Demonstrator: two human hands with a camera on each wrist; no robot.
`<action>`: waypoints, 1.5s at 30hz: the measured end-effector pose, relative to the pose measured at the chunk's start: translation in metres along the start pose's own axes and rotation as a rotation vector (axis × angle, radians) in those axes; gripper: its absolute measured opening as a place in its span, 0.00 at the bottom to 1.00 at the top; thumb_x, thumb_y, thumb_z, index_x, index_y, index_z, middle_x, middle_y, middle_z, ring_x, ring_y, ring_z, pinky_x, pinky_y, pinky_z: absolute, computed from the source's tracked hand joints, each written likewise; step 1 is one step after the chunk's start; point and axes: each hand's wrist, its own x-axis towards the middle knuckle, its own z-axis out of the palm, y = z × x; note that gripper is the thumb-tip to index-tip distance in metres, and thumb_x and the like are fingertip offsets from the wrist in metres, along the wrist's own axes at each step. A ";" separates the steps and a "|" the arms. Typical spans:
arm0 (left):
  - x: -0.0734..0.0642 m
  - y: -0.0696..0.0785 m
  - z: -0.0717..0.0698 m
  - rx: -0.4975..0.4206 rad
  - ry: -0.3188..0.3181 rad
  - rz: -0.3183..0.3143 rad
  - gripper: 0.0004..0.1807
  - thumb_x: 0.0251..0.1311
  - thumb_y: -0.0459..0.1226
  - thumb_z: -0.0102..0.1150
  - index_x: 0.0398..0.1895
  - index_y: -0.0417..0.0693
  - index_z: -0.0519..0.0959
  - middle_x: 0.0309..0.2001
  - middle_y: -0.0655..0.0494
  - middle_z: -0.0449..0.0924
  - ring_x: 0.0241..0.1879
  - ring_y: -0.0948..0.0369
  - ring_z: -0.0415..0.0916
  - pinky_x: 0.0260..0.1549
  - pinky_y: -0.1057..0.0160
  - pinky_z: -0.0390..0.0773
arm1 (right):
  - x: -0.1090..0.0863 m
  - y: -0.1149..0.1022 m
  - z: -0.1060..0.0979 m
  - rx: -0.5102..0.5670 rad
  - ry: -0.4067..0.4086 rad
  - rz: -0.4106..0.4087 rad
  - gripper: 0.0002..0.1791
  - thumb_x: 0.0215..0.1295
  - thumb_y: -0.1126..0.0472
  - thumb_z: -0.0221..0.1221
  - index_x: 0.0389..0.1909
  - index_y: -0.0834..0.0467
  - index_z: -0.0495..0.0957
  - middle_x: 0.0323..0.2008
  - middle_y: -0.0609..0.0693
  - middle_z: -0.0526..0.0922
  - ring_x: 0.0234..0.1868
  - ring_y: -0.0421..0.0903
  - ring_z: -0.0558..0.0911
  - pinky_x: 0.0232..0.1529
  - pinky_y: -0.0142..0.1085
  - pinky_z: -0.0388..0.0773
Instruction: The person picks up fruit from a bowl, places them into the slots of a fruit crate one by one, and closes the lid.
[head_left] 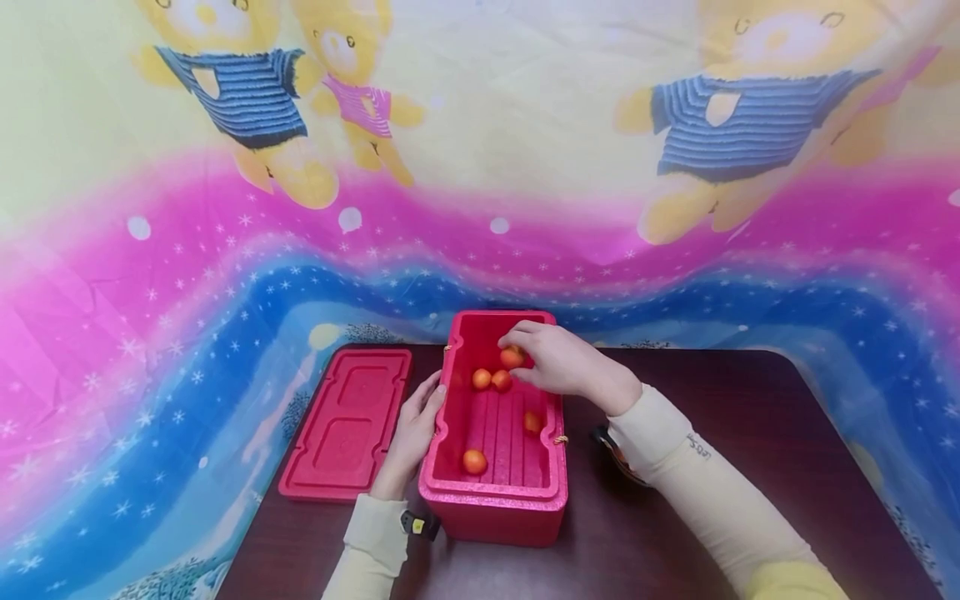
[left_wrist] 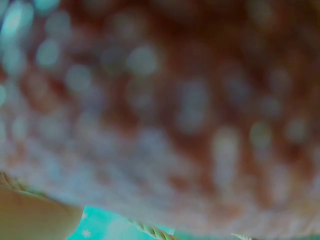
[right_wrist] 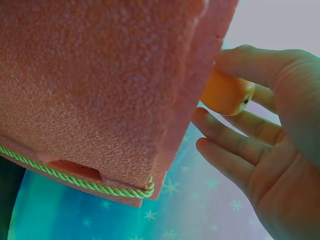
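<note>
In the head view a red foam box (head_left: 491, 521) stands uncovered, with small oranges (head_left: 474, 462) on its ribbed floor. My right hand (head_left: 558, 358) is over the box's far right part. It pinches one small orange (right_wrist: 227, 94) between thumb and fingers; the right wrist view shows that orange by the box rim, its stem end visible. Against the outside of the left wall rests my left hand (head_left: 416, 425), fingers extended along it. The left wrist view is mostly a blurred, close reddish surface.
The red lid (head_left: 351, 423) lies flat on the dark table (head_left: 720, 417), left of the box. A dark-rimmed container (head_left: 617, 457) is partly hidden under my right forearm. Rope handles (head_left: 561, 439) stick out at the box sides. A printed curtain (head_left: 480, 167) hangs behind the table.
</note>
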 end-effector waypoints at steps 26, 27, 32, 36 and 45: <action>-0.002 0.000 0.000 -0.003 -0.013 -0.010 0.33 0.75 0.50 0.52 0.77 0.48 0.63 0.71 0.43 0.69 0.63 0.45 0.74 0.57 0.49 0.79 | 0.026 -0.011 -0.002 -0.126 -0.305 0.052 0.28 0.54 0.53 0.75 0.55 0.57 0.81 0.45 0.50 0.81 0.43 0.44 0.78 0.45 0.39 0.83; -0.002 0.000 0.000 -0.002 -0.012 -0.010 0.33 0.74 0.50 0.52 0.77 0.48 0.63 0.71 0.43 0.69 0.63 0.45 0.74 0.57 0.49 0.79 | 0.027 -0.012 -0.002 -0.128 -0.310 0.055 0.28 0.54 0.53 0.75 0.55 0.57 0.81 0.45 0.50 0.81 0.43 0.44 0.78 0.45 0.39 0.83; -0.001 0.000 -0.001 0.001 -0.010 -0.006 0.32 0.75 0.50 0.52 0.76 0.48 0.63 0.70 0.43 0.69 0.63 0.46 0.74 0.58 0.49 0.78 | 0.030 -0.014 -0.003 -0.141 -0.327 0.061 0.28 0.52 0.53 0.76 0.54 0.56 0.81 0.43 0.48 0.81 0.43 0.43 0.79 0.45 0.38 0.83; -0.001 0.000 -0.001 -0.003 -0.013 -0.006 0.32 0.75 0.50 0.52 0.76 0.48 0.64 0.70 0.43 0.69 0.62 0.46 0.74 0.58 0.49 0.78 | 0.032 -0.016 -0.004 -0.144 -0.334 0.054 0.25 0.53 0.53 0.76 0.51 0.55 0.81 0.40 0.48 0.80 0.41 0.43 0.78 0.45 0.38 0.83; -0.001 -0.001 -0.001 -0.011 -0.018 -0.003 0.32 0.75 0.50 0.52 0.76 0.49 0.64 0.70 0.43 0.70 0.62 0.45 0.75 0.58 0.50 0.79 | 0.037 -0.021 -0.006 -0.162 -0.351 0.064 0.27 0.53 0.52 0.75 0.54 0.54 0.81 0.42 0.47 0.80 0.42 0.42 0.79 0.46 0.38 0.83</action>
